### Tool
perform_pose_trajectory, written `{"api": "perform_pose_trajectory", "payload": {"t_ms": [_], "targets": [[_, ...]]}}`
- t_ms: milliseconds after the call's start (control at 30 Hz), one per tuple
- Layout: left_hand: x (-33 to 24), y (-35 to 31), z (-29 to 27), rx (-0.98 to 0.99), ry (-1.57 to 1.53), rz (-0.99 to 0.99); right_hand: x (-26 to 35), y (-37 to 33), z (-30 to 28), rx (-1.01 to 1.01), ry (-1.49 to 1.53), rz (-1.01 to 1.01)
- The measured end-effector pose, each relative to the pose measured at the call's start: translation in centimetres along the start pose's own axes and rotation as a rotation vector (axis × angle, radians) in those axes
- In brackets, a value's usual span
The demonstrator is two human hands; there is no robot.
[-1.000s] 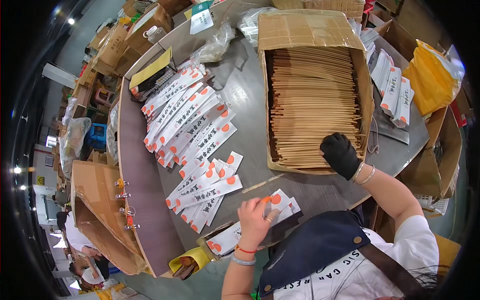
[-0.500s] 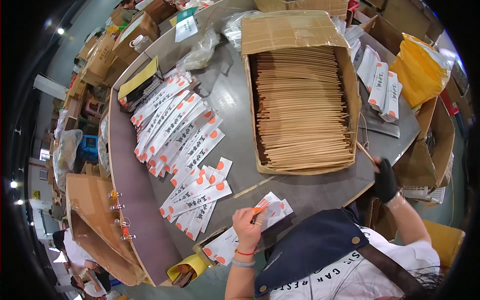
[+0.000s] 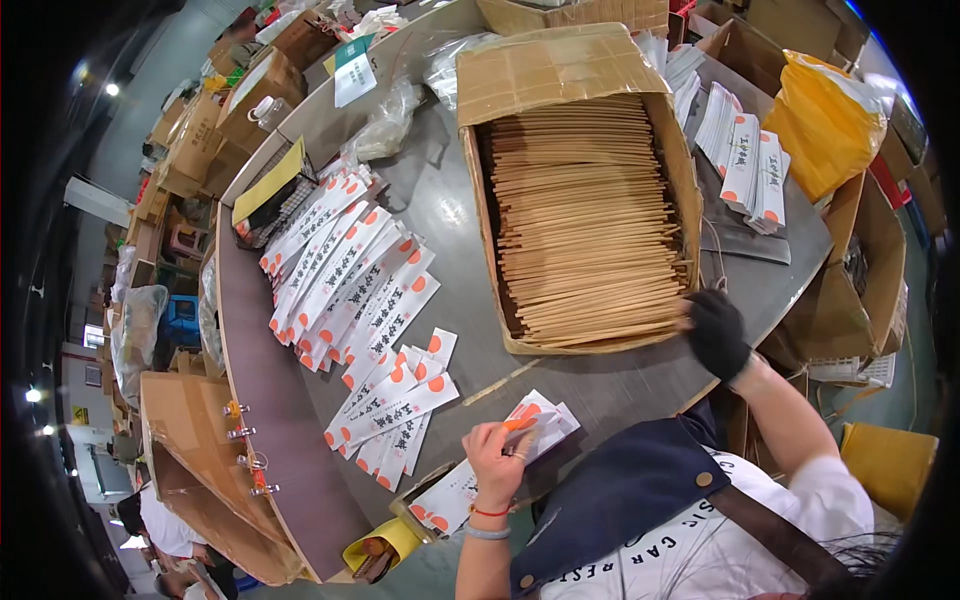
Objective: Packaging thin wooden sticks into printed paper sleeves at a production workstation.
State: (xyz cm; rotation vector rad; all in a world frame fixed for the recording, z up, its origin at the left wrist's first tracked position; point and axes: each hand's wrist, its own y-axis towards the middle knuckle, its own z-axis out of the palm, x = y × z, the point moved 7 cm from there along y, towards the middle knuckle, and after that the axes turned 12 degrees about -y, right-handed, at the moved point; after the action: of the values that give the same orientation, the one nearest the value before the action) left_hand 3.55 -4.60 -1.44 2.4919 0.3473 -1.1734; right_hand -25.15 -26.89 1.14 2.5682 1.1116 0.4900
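My left hand (image 3: pixel 494 462) is closed on a small stack of white paper sleeves (image 3: pixel 546 424) with orange dots, near the table's front edge. Something orange shows at its fingertips. My right hand (image 3: pixel 718 336), in a black glove with bare fingertips, is at the lower right corner of a cardboard box (image 3: pixel 606 348). Motion smears its fingers, and whether they hold anything cannot be made out. Thin wooden chopsticks (image 3: pixel 590 235) fill the box in stacked layers. Left of the box, many printed sleeves (image 3: pixel 340 270) lie fanned out, with a smaller pile (image 3: pixel 395 405) nearer me.
More sleeve bundles (image 3: pixel 750 170) lie at the right, near a yellow bag (image 3: pixel 825 125). An open carton (image 3: pixel 850 290) stands beyond the table's right edge. A raised purple-brown board (image 3: pixel 265 420) borders the left side. Clear plastic wrap (image 3: pixel 385 125) lies at the back.
My right hand has moved left and up from beside the table edge to the box corner; the stick it held no longer shows. My left hand keeps its sleeves. The view has shifted slightly.
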Motion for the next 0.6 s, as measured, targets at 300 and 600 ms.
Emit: {"api": "perform_pose_trajectory", "payload": {"t_ms": [300,600], "targets": [[-1.2,0.8,0.2,0.011,-0.062,-0.033,5.1,8.4,6.7,0.141,-0.233,-0.184],[1.1,0.0,-0.2,-0.001,-0.172,-0.129,6.1,7.4,3.8,0.34,0.015,-0.111]]}}
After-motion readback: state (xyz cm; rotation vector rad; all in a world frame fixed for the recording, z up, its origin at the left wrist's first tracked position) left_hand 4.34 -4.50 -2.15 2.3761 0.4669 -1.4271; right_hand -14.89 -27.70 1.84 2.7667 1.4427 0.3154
